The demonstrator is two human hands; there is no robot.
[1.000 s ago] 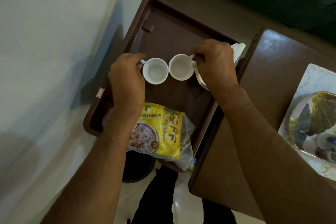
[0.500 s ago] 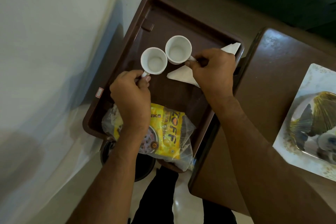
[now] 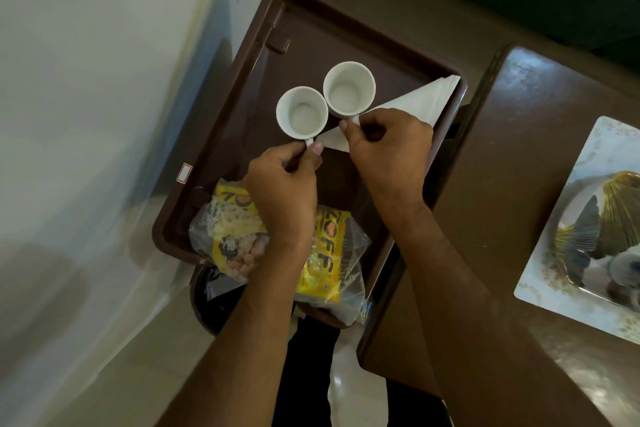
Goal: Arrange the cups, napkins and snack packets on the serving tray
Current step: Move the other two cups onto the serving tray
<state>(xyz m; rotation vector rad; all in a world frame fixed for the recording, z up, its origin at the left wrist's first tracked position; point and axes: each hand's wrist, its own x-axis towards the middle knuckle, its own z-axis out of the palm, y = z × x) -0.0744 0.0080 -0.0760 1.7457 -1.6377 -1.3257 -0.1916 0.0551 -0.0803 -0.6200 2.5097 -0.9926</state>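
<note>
Our left hand (image 3: 282, 191) pinches the left small white ceramic cup's (image 3: 302, 113) handle; our right hand (image 3: 389, 146) pinches the neighbouring white cup's (image 3: 349, 88) handle.

The only lettering that reads clearly is on the yellow snack packet (image 3: 322, 253) lying at the near end of the brown serving tray (image 3: 242, 87): large orange letters "OFF" run along its right-hand part, with the start of the word hidden behind the left hand (image 3: 282, 191). More dark print sits on the packet's far-left corner, just beyond that hand, but it is too broken up to read. A small white sticker with a red border (image 3: 184, 173) is stuck on the tray's left rim, beside the packet; nothing on it is legible.
</note>
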